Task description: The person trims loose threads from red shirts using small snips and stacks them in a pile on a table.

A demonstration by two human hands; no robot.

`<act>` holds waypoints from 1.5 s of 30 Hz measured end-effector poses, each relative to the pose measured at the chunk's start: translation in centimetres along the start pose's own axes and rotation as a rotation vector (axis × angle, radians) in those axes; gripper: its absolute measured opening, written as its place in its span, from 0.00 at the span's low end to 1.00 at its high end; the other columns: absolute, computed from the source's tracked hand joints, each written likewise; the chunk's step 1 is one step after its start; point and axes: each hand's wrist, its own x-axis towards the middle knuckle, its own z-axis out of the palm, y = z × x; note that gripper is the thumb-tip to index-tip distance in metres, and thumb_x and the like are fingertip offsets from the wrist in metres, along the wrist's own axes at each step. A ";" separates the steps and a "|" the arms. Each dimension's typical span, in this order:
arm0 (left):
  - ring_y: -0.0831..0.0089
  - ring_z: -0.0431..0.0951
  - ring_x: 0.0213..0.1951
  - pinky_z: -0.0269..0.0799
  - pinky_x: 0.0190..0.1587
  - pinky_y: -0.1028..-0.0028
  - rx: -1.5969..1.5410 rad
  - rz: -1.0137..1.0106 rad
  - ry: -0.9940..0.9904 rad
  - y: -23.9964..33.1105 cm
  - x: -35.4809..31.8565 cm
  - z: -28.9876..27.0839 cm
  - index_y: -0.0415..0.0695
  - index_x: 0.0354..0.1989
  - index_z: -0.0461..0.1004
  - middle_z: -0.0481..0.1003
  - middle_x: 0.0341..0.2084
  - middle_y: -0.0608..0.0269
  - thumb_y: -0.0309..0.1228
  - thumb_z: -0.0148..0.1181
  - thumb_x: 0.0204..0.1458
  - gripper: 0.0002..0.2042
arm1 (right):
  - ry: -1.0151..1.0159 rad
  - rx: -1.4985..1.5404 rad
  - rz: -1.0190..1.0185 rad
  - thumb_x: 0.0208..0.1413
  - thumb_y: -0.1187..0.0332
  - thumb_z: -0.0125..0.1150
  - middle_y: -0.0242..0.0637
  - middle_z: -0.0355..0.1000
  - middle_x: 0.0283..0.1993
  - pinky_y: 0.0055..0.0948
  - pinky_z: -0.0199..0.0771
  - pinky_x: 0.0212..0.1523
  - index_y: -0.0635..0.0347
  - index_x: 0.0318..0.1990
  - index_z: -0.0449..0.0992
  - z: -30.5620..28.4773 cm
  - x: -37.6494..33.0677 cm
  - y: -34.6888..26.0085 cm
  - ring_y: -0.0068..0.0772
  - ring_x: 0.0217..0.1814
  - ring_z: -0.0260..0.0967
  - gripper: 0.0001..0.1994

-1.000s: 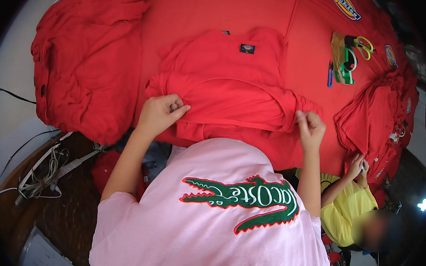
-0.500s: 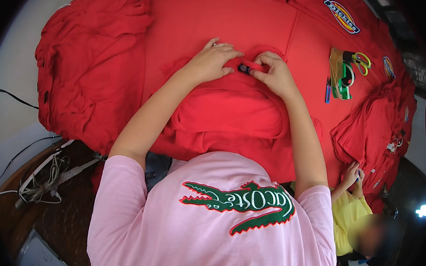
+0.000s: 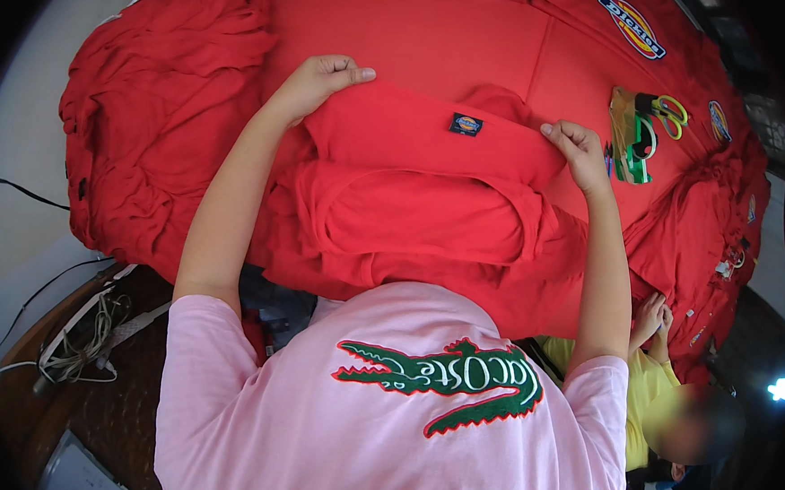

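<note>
A red shirt (image 3: 426, 211) lies before me, its wide rounded neck opening toward my body. My left hand (image 3: 324, 83) pinches its far edge at the upper left. At the upper right, my right hand (image 3: 582, 154) grips the same stretch of cloth between thumb and fingers. The fabric is pulled taut between both hands. A small dark label (image 3: 465, 125) sits on that stretched band, nearer my right hand. The lower folds of the shirt are bunched close to my body.
Red cloth (image 3: 168, 106) is heaped at the left. To the right lie yellow-handled scissors (image 3: 672, 116) and a green tape dispenser (image 3: 636, 163). A co-worker in a yellow top (image 3: 640, 400) handles red garments (image 3: 680, 245) at the lower right. Tangled cables (image 3: 102, 339) lie at the lower left.
My hands have moved apart, the left up and leftward, the right down and rightward. The cloth between them is now spread flat, and the label shows fully.
</note>
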 end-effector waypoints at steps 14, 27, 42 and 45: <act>0.79 0.76 0.33 0.73 0.42 0.76 -0.299 -0.073 0.216 -1.2 -0.5 0.3 0.43 0.32 0.80 0.78 0.29 0.68 0.58 0.57 0.66 0.27 | 0.125 0.994 0.263 0.67 0.54 0.55 0.36 0.73 0.33 0.34 0.69 0.57 0.61 0.32 0.74 1.3 -3.1 4.4 0.35 0.44 0.71 0.19; 0.85 0.72 0.32 0.69 0.42 0.80 -0.240 0.097 0.085 -1.1 -12.9 2.5 0.44 0.27 0.78 0.76 0.27 0.75 0.44 0.63 0.66 0.18 | -0.047 0.673 -0.211 0.68 0.57 0.53 0.33 0.67 0.25 0.34 0.67 0.44 0.62 0.29 0.72 2.0 -10.6 1.1 0.30 0.32 0.65 0.18; 0.67 0.75 0.36 0.74 0.40 0.68 0.595 0.141 0.028 -0.1 -15.5 6.9 0.44 0.43 0.76 0.73 0.36 0.61 0.28 0.76 0.45 0.18 | 0.176 -0.826 -0.186 0.49 0.74 0.72 0.42 0.71 0.64 0.44 0.79 0.52 0.51 0.62 0.75 7.6 -6.3 -4.6 0.47 0.53 0.75 0.29; 0.67 0.77 0.41 0.75 0.42 0.68 0.576 0.303 0.157 -0.8 -10.9 5.6 0.44 0.46 0.78 0.76 0.39 0.61 0.28 0.74 0.49 0.16 | 0.314 -0.872 -0.355 0.55 0.68 0.71 0.46 0.69 0.68 0.45 0.76 0.58 0.55 0.64 0.72 8.0 -1.9 -3.3 0.51 0.67 0.69 0.27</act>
